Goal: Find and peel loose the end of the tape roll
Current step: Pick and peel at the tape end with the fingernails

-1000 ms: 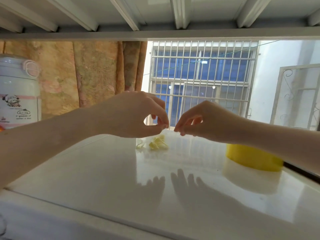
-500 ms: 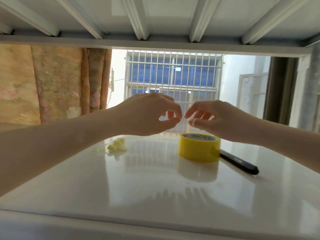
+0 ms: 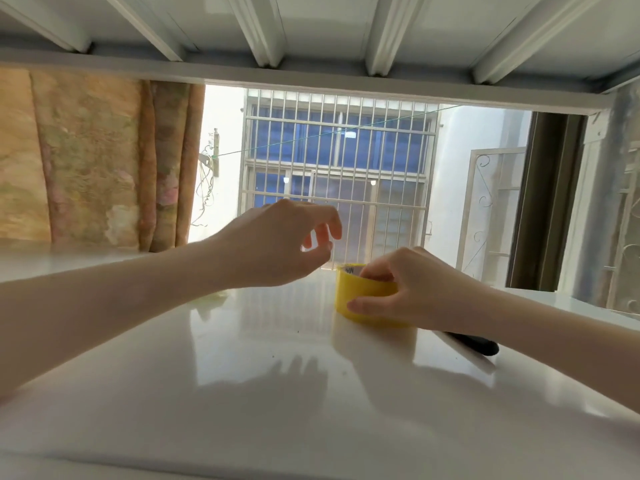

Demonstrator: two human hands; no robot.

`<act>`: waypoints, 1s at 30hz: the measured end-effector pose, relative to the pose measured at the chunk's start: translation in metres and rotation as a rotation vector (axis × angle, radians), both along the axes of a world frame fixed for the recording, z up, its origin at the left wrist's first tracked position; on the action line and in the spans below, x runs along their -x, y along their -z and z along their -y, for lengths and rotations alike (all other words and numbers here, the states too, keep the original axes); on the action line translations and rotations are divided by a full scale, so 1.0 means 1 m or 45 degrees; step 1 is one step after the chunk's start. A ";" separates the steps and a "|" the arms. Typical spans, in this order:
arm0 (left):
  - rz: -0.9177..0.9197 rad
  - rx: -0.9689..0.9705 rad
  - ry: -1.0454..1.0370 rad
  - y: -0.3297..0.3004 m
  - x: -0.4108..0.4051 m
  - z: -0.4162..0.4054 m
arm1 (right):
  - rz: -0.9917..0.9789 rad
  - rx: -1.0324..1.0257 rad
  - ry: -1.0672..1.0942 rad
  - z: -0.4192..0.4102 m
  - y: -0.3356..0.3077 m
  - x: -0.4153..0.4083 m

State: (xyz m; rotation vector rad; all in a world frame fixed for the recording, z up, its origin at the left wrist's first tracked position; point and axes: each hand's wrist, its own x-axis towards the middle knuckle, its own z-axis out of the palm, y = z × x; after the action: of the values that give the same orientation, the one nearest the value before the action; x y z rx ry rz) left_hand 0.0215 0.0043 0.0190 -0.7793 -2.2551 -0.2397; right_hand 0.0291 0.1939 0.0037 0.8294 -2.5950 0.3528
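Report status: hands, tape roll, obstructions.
Right hand grips yellow tape roll on white table. Left hand above it, fingers loosely curled, empty. Black pen behind right wrist.

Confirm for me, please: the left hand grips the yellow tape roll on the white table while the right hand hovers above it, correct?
Not quite: the hands are swapped. In the head view the right hand grips the yellow tape roll on the white table, while the left hand hovers above it.
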 end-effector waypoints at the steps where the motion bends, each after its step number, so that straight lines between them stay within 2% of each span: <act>1: 0.030 -0.015 0.002 0.000 0.000 0.001 | 0.001 0.014 -0.010 -0.002 0.000 0.001; 7: 0.208 -0.053 -0.030 0.001 0.001 0.010 | 0.092 0.197 -0.060 -0.008 -0.001 0.000; 11: 0.278 -0.043 -0.025 0.002 0.002 0.010 | 0.066 0.285 -0.081 -0.008 -0.004 -0.005; 19: 0.436 -0.122 0.159 0.005 -0.011 -0.003 | -0.009 0.349 -0.104 -0.004 -0.006 -0.015; 25: 0.485 -0.151 0.250 0.005 -0.021 -0.008 | -0.025 0.396 -0.081 -0.005 -0.007 -0.015; 30: 0.435 -0.099 0.281 0.006 -0.024 -0.008 | -0.045 0.428 -0.061 -0.006 -0.008 -0.016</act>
State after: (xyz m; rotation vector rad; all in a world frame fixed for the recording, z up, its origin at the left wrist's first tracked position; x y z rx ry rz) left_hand 0.0452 0.0127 0.0126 -1.0082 -2.4550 -0.6012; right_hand 0.0452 0.1999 0.0115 0.7692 -2.3925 0.7557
